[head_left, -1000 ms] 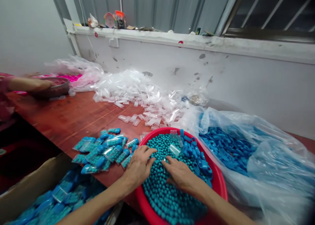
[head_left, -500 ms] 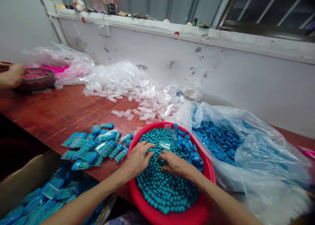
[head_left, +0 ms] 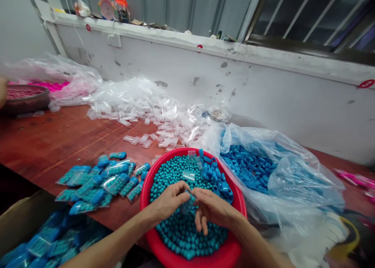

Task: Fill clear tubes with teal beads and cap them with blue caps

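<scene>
My left hand point(head_left: 172, 197) and my right hand point(head_left: 212, 207) meet above a red basin point(head_left: 145, 192) of teal beads point(head_left: 187, 240). Their fingertips are closed in a pinch around a small clear plastic case point(head_left: 185, 208), blurred and partly hidden by the fingers. My right hand's lower fingers hang loose over the beads. Another clear case point(head_left: 189, 176) lies on the beads. Blue caps point(head_left: 215, 174) are heaped at the basin's right side.
Left of the basin lie bead-filled cases with blue caps point(head_left: 117, 174); more fill a box point(head_left: 43, 240) below. Clear empty cases point(head_left: 140, 100) are piled along the wall. A plastic bag point(head_left: 301, 178) of blue caps stands right. A co-worker's hand point(head_left: 2, 91) is beside a brown bowl point(head_left: 32, 102).
Both hands have come together and lifted slightly off the beads, with a clear case now between the fingertips. The whole view has shifted a little to the right.
</scene>
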Motion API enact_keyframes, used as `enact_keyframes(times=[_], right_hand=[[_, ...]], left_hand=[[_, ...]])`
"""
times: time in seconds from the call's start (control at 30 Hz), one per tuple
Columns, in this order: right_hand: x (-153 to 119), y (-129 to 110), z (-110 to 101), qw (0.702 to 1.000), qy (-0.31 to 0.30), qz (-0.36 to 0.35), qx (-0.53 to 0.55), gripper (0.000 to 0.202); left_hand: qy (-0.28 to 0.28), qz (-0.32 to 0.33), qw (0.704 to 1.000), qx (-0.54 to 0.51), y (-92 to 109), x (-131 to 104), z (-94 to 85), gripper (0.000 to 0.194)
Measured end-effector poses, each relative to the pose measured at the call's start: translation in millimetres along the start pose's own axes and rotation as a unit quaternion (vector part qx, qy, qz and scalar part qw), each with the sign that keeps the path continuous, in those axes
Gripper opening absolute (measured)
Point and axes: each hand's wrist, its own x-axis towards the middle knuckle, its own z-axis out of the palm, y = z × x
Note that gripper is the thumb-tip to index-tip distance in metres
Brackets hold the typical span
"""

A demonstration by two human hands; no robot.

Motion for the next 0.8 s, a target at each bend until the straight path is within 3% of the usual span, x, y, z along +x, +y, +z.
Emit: enact_keyframes(times=[0.13,0.23,0.3,0.37,0.47,0.53,0.6,0.7,0.77,0.8], right_hand=[[-5.2,1.2,9.6,0.973,0.138,-0.082,-0.163,0.028],[-18.4,-6.6,2.3,0.925,0.233,-0.137,-0.268,0.021],[-33.3,-15.3,-8.7,0.874,0.284,-0.138,-0.37,0.02],[-50.2,-23.1,-17.7,0.802,0.315,-0.083,-0.501,0.021],[-65.5,-24.7,-16.3,0.691,0.303,0.071,-0.653,0.019],[-62.2,-16.8,-6.7,0.647,0.282,0.126,-0.697,0.015],[-49.7,-5.2,2.9,0.646,0.265,0.124,-0.705,0.015],[-28.5,7.5,5.7,0.671,0.249,0.084,-0.694,0.016],[-20.8,9.8,-0.6,0.714,0.245,0.045,-0.654,0.013],[-19.5,9.8,-4.7,0.753,0.241,0.024,-0.612,0.01]], left_hand=[[0.004,-0.058,0.994,-0.094,-3.4,0.9,4.4,0.02],[-0.022,-0.109,0.982,-0.151,-2.9,-0.7,2.8,0.026],[-0.029,-0.115,0.975,-0.187,-2.2,-1.3,2.3,0.027],[-0.025,-0.121,0.972,-0.202,-2.2,-1.5,3.0,0.029],[-0.027,-0.154,0.973,-0.172,-3.0,-2.0,6.0,0.031],[-0.026,-0.17,0.977,-0.13,-3.5,-2.4,8.0,0.032],[-0.015,-0.171,0.981,-0.092,-4.4,-2.4,8.9,0.033],[0.008,-0.158,0.985,-0.073,-7.4,-1.9,7.6,0.034],[0.02,-0.148,0.985,-0.08,-9.5,-1.8,6.0,0.035],[0.024,-0.148,0.985,-0.085,-10.2,-1.9,5.5,0.036]])
